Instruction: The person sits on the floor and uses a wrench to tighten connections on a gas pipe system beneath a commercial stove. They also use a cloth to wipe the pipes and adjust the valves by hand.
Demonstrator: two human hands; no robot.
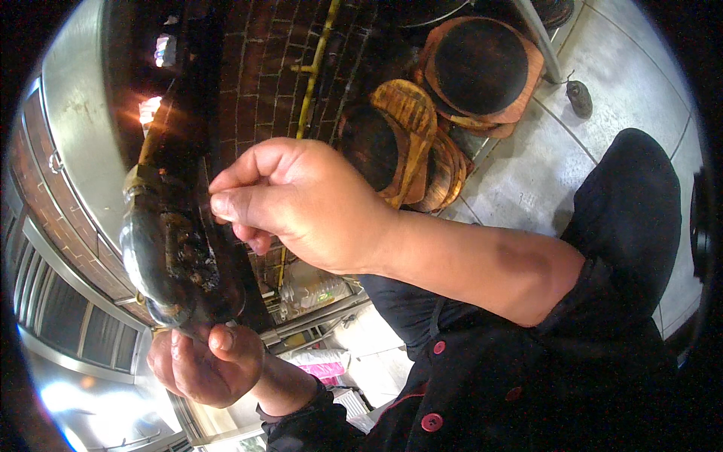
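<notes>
My right hand (309, 207) reaches in from the right, bare-forearmed, with thumb and forefinger pinched together. Whatever is between these fingertips is too small or hidden to name. Just left of them runs a thick grey curved pipe (139, 252), with a brass-coloured fitting (141, 183) at its upper end. Lower down, my left hand (205, 367) has its fingers curled and its thumb raised around the pipe's dark lower end. Beyond the fitting, a bright orange flame or glow (151, 109) shows in the dark recess.
Round wooden boards with dark centres (482, 64) lie stacked near a metal leg. A yellow pipe (316, 68) runs along the brown brick wall (260, 68). Clear plastic bottles (309, 292) stand below my right hand. A small dark object (578, 99) sits on the tiled floor (550, 143).
</notes>
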